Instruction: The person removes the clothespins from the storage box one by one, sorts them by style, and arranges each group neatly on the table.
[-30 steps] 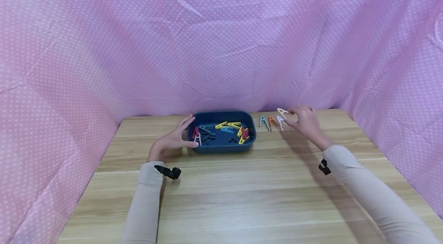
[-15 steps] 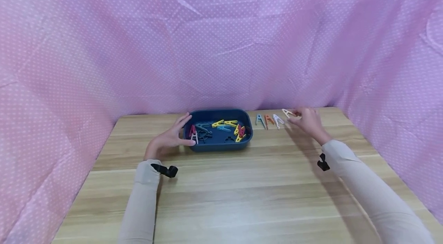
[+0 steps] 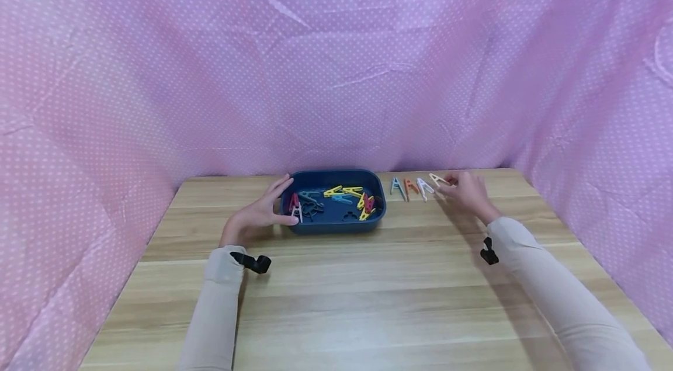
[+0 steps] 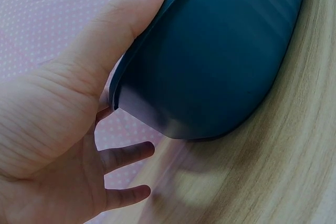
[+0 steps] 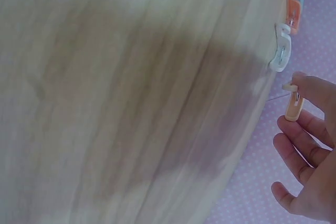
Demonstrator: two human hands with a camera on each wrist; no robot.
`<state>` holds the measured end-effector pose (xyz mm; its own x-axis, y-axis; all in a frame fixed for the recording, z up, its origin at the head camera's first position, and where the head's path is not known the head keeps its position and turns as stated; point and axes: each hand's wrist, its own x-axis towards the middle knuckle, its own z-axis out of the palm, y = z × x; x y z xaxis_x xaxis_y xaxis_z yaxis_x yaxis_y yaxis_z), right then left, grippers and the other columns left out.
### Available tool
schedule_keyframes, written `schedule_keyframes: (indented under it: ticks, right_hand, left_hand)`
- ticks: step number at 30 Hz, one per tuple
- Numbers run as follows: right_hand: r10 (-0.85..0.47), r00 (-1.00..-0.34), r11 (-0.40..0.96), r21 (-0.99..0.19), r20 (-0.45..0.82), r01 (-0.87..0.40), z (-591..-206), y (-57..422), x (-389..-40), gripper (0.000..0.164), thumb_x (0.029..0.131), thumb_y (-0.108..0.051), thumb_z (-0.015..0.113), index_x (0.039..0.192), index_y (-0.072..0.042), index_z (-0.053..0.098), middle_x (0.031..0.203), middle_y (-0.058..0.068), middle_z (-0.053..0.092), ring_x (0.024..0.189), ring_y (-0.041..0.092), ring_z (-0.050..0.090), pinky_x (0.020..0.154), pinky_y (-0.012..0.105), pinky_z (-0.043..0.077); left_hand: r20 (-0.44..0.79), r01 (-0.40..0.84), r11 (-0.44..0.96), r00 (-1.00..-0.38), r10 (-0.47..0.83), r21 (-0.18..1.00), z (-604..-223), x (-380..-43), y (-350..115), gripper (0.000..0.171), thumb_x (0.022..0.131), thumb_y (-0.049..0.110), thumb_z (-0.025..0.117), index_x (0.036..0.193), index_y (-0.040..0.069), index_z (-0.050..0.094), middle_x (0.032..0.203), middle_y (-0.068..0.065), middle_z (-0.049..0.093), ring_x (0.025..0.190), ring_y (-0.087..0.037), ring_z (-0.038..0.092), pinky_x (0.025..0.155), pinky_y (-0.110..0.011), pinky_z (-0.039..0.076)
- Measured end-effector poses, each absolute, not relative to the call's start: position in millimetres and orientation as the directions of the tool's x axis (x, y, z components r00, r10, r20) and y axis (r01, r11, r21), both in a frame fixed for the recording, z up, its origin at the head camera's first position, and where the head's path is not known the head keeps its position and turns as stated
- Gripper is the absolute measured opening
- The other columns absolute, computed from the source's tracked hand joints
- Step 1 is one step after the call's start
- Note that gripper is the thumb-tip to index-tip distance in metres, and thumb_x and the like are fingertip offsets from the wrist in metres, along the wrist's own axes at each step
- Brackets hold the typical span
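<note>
Pinching cream clip (image 3: 437, 179) in R hand (image 3: 469, 191), nr worktop (image 3: 336, 301) far edge, twd far-R corner.
Head: holding it just R of white clip (image 3: 425, 186); touching tray (image 3: 339, 229) w/ L hand (image 3: 259, 212), fingers spread. L wrist: resting thumb on rim, two fingers apart, off tray. R wrist: clamping clip btwn thumb + fingertip, others loose; can't tell if touching worktop. Best: lay flat, match row gap, release w/o nudging white clip.

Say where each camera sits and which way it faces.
Head: worn there, facing forward and down at the table; left hand, right hand and sleeves show.
Left wrist: worn there, facing the left hand touching the blue tray.
Right wrist: worn there, facing the table and right hand, which pinches a cream clip.
Head and right wrist share the cream clip.
</note>
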<state>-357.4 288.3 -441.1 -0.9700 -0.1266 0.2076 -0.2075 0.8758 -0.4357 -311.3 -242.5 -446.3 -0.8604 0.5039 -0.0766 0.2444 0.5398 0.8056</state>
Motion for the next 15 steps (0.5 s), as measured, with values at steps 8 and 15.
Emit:
schedule_keyframes:
  ticks: [8, 15]
  right_hand:
    - [-0.117, -0.976, 0.877, -0.443, 0.185, -0.189, -446.3, 290.0, -360.5, 0.025, 0.09, -0.023, 0.078, 0.103, -0.002, 0.073, 0.109, 0.024, 0.074, 0.101, 0.043, 0.066, 0.095, 0.059, 0.032]
    - [-0.131, -0.976, 0.882, -0.429, 0.172, -0.194, -451.7, 292.1, -363.6, 0.027, 0.089, -0.022, 0.078, 0.106, 0.0, 0.074, 0.101, 0.021, 0.076, 0.094, 0.04, 0.065, 0.093, 0.057, 0.031]
  left_hand:
    - [-0.065, 0.264, 0.543, -0.857, 0.512, 0.797, -446.2, -311.7, -242.0, 0.106, 0.089, 0.029, 0.08, 0.166, 0.015, 0.008, 0.173, -0.007, -0.009, 0.158, -0.039, -0.005, 0.121, -0.071, 0.012]
    - [-0.073, 0.253, 0.544, -0.859, 0.506, 0.8, -446.3, -311.7, -242.1, 0.106, 0.089, 0.028, 0.08, 0.166, 0.016, 0.007, 0.173, -0.007, -0.01, 0.158, -0.038, -0.005, 0.122, -0.07, 0.011]
